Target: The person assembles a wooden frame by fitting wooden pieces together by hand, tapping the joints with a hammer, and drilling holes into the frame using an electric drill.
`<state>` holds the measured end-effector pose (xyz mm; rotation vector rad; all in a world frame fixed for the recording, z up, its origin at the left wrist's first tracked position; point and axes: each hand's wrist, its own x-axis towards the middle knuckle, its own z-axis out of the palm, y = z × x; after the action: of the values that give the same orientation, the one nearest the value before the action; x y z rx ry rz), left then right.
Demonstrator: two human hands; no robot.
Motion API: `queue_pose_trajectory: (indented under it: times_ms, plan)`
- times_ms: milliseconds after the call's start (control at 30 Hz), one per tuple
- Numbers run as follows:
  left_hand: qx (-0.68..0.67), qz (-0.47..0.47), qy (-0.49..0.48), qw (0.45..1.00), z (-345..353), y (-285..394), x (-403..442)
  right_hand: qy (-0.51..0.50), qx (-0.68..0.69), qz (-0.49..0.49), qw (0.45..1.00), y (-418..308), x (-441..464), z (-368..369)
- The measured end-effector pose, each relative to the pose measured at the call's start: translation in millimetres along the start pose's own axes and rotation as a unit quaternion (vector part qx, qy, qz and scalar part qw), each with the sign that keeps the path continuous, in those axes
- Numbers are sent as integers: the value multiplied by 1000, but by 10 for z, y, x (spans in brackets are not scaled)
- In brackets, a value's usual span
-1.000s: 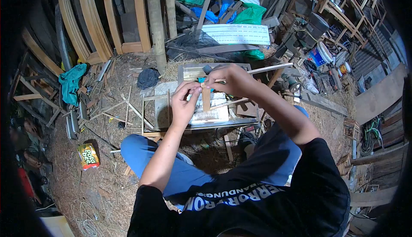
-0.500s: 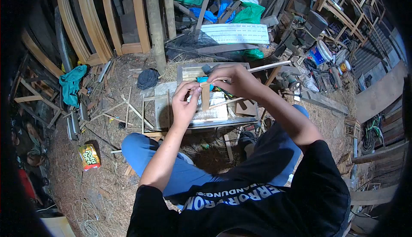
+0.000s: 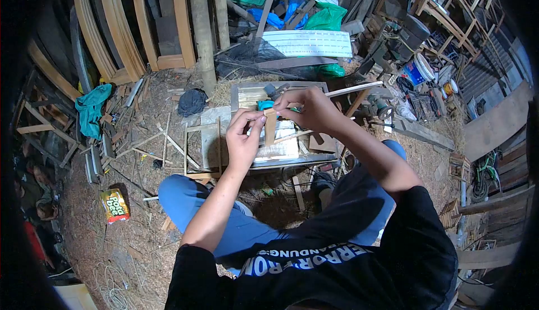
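My left hand (image 3: 245, 136) pinches the upper end of a short wooden block (image 3: 270, 129) above the low worktable (image 3: 320, 158). Opposite it, my right hand (image 3: 306, 107) has thumb and fingers drawn together at the block's top right corner; whatever small thing they may hold is too small to make out. Just behind the fingers are a teal object (image 3: 265, 105) and a dark hammer-like head (image 3: 272, 90), both partly covered. Thin wooden strips (image 3: 353, 89) lie across the table to the right of the block.
Wood offcuts and thin sticks (image 3: 149, 140) litter the floor on the left, near a yellow snack bag (image 3: 115, 205). Curved wooden frames (image 3: 120, 29) lean at the back left. A blue and white bucket (image 3: 418, 70) and scrap piles stand at the right. A wooden post (image 3: 203, 35) rises behind the table.
My right hand's fingers have shifted slightly and now bunch closer to the block's top corner. The left hand keeps its hold on the block; the view has moved a little.
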<state>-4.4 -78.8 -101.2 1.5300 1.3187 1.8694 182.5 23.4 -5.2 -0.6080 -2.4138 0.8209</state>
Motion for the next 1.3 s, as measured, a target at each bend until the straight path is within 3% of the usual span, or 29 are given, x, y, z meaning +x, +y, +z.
queue_pose_trajectory:
  times_ms: [567, 867, 1067, 1167, 1300]
  plan:
    - [-21, 17, 13, 1000, 25, 91, 11, 11, -1, 50, 999, -174, -41, -13]
    - [-26, 4, 4, 1000, 22, 89, -4, 12, 11, -13, 1000, -52, -75, 17]
    - [-33, 10, 2, 999, 39, 130, -27, -13, 13, 27, 999, -143, -94, -16]
    - [-28, -2, -7, 1000, 11, 209, -26, 3, -18, -35, 999, -107, -92, 34]
    - [-11, -17, -9, 1000, -10, 201, -29, -13, -31, 52, 998, -313, -100, 7]
